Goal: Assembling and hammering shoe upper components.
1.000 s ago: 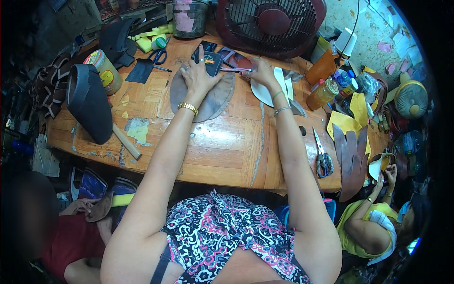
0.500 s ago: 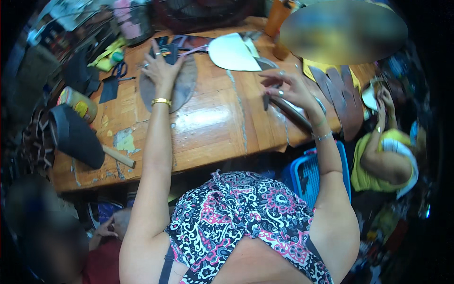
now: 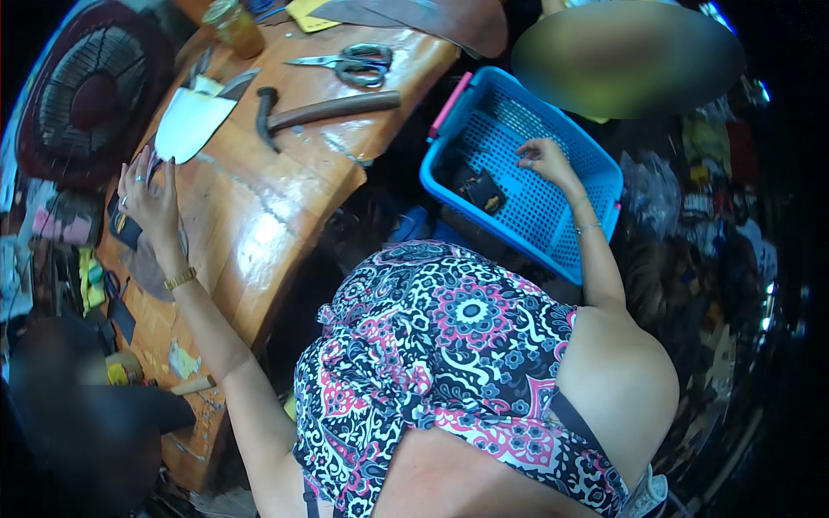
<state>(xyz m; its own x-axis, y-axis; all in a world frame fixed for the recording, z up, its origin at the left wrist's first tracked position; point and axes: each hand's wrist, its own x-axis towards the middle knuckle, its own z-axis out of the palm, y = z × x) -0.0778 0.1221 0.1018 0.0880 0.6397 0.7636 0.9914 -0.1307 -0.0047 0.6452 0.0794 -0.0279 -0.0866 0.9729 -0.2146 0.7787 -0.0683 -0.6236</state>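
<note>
My right hand (image 3: 546, 160) hangs over the blue plastic basket (image 3: 528, 231), its fingers loosely bent and nothing visible in them. In the basket lies a dark piece (image 3: 485, 192) with a gold-coloured mark, apart from that hand. My left hand (image 3: 148, 205) is stretched over the wooden table (image 3: 259, 229), fingers spread. Its fingertips are close to a white rounded piece (image 3: 192, 128); whether they touch it I cannot tell. Partly under my left wrist is a grey-brown flat piece (image 3: 145, 269). A hammer (image 3: 337, 109) with a dark handle rests on the table.
Scissors (image 3: 363, 66) lie beyond the hammer, near a jar (image 3: 235, 31) and brown leather pieces (image 3: 462, 19). A fan (image 3: 93, 99) stands at the far left. A short wooden handle (image 3: 194, 385) sits at the table's near end. Someone is beyond the basket.
My view has turned to the right. My right hand has left the hammer area and moved over the basket. My left hand has shifted off the grey-brown piece toward the white one.
</note>
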